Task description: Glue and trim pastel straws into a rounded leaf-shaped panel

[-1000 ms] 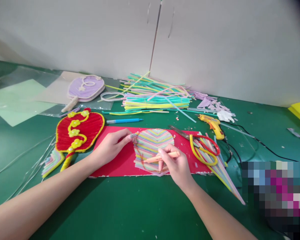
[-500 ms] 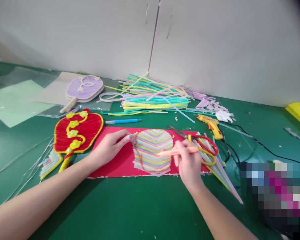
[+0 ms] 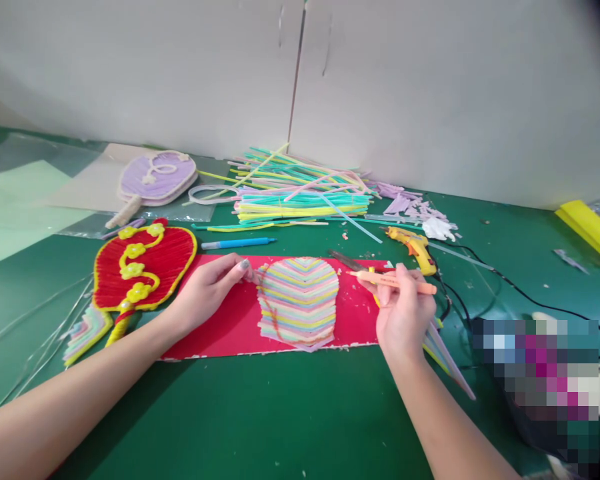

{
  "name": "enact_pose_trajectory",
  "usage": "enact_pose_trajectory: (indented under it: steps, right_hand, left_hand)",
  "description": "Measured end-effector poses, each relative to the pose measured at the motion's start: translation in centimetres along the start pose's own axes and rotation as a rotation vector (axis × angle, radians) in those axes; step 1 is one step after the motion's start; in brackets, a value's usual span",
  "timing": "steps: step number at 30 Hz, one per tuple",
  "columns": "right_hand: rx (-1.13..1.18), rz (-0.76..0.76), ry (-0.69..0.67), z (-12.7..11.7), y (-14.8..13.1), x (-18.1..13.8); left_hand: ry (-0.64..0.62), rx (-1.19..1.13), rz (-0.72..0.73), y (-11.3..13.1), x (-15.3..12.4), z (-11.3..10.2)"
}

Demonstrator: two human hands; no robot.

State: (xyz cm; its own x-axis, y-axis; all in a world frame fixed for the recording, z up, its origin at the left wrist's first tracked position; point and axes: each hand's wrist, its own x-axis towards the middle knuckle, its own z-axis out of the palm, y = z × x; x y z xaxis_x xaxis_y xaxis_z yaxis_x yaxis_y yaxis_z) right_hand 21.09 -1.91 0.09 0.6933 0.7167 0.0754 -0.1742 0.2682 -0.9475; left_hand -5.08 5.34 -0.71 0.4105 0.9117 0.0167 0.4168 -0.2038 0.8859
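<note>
- Your right hand (image 3: 403, 313) has swung off the striped fan (image 3: 299, 300) to its 3 o'clock, fingers clenched round the orange pen (image 3: 393, 281).
- Your left hand (image 3: 205, 293) pinches the fan's 9 o'clock edge on the red sheet (image 3: 220, 330).
- If that pinch loosens, the fan could slide, I judge.
- Your right hand hides most of the scissors (image 3: 345, 259); the glue gun (image 3: 413, 245) lies beyond.

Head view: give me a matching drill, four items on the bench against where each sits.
1 orange marker pen
2 blue pen
3 yellow hot-glue gun
4 pastel striped straw panel

A on the red card sheet, left hand at its edge
B held in the right hand
C on the green table, beyond the sheet
D on the table, right of the loose straw pile

Pairs: 1-B; 2-C; 3-D; 4-A
</note>
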Motion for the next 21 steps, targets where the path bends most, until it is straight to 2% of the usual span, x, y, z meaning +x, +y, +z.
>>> enact_pose_trajectory:
  steps: [4, 6, 8, 12, 14, 17, 21]
  right_hand:
    - [-0.030, -0.019, -0.038, 0.0, 0.4, -0.1]
    - [-0.084, -0.032, -0.099, 0.1, 0.6, -0.2]
    - [-0.163, -0.011, -0.236, 0.6, 0.6, -0.3]
    - [-0.314, 0.102, -0.623, 3.1, 0.4, -0.6]
    - [-0.354, 0.115, -0.740, 4.5, 0.6, -0.6]
    - [-0.349, 0.135, -0.820, 5.8, 1.7, -0.3]
    - [-0.340, 0.177, -0.856, 5.8, 3.2, -0.2]
  left_hand:
    - [0.034, 0.042, -0.019, 0.2, -0.1, 0.0]
    - [0.051, 0.052, -0.025, 0.0, -0.1, 0.0]
    - [0.046, 0.041, -0.023, -0.3, -0.2, 0.0]
    - [0.024, 0.038, -0.023, -0.9, -0.2, 0.0]
    - [0.013, 0.034, -0.020, -1.1, -0.2, 0.1]
    - [-0.017, 0.021, -0.009, -1.0, -0.2, 0.1]
    - [-0.025, 0.030, -0.004, -0.7, -0.3, 0.1]
